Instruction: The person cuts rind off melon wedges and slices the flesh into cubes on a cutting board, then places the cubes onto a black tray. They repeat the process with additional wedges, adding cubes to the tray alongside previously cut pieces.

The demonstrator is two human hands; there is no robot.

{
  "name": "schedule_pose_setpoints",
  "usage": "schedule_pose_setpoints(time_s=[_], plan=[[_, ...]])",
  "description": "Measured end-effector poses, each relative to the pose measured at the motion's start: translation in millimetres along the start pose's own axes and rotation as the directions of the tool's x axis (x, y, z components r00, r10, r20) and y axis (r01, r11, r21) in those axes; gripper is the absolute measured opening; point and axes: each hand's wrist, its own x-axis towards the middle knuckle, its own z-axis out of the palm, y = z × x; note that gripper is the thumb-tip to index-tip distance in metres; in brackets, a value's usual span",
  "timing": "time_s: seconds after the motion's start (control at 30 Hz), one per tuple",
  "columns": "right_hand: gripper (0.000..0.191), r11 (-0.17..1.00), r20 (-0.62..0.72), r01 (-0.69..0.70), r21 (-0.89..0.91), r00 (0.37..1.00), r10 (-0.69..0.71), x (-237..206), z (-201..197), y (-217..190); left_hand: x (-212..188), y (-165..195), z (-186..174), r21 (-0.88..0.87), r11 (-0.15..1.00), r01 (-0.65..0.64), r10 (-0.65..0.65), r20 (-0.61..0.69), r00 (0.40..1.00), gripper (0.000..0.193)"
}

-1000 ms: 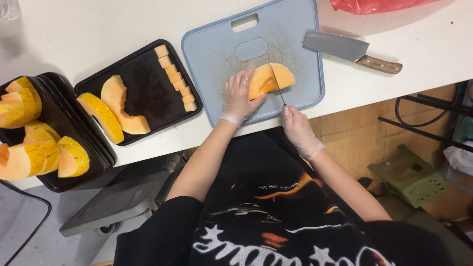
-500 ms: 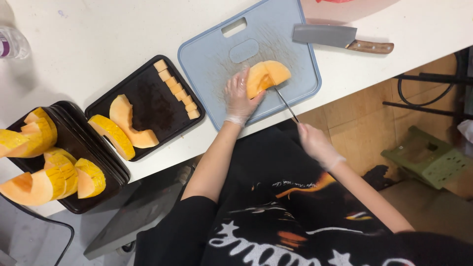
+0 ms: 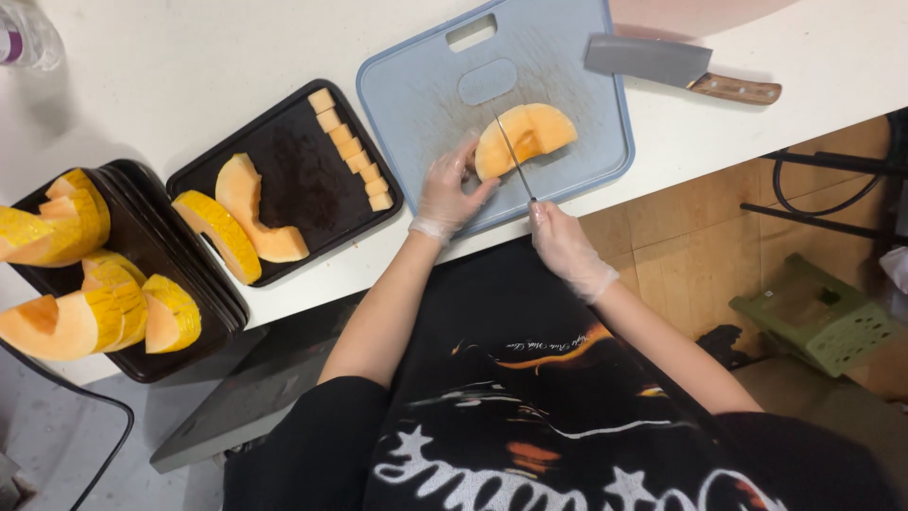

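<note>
Centre of frame: the gloved left hand (image 3: 446,194) presses spread fingers on an orange melon wedge (image 3: 525,138) lying on the pale blue plastic cutting board (image 3: 416,85). The gloved right hand (image 3: 561,244), at the white table (image 3: 189,57) edge, grips a thin-bladed knife (image 3: 513,157) laid across the wedge. Open board lies above.
</note>
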Motion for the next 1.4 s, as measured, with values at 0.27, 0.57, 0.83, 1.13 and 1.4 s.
schedule_pose_setpoints(time_s=[0.27, 0.57, 0.83, 1.13, 1.4], plan=[[0.044, 0.999, -0.052, 0.016, -0.032, 0.998, -0.018, -0.3, 14.8, 3.2, 1.5, 0.6, -2.6, -0.019, 1.0, -0.024, 0.024, -0.027, 0.999, 0.067], [0.044, 0.983, -0.149, 0.06, -0.174, 0.985, -0.087, 15.4, 32.5, 12.4, 3.9, 2.3, 2.2, 0.003, 1.0, 0.021, -0.021, -0.008, 1.0, 0.066], [0.046, 0.961, -0.097, 0.038, -0.274, 0.993, -0.067, -6.9, 24.5, 48.5, 8.0, 10.5, 1.3, 0.009, 0.999, -0.042, 0.043, -0.049, 0.998, 0.071], [0.055, 0.95, 0.14, -0.195, -0.243, 0.962, 0.233, -61.2, -65.2, 43.6, 16.1, 27.3, -2.6, 0.182, 0.98, 0.076, -0.074, -0.018, 0.997, 0.085], [0.055, 0.936, 0.077, -0.343, -0.076, 0.934, 0.349, -42.4, -120.3, -13.5, 69.7, 65.1, 10.1, 0.525, 0.851, -0.001, -0.156, 0.255, 0.954, 0.088]])
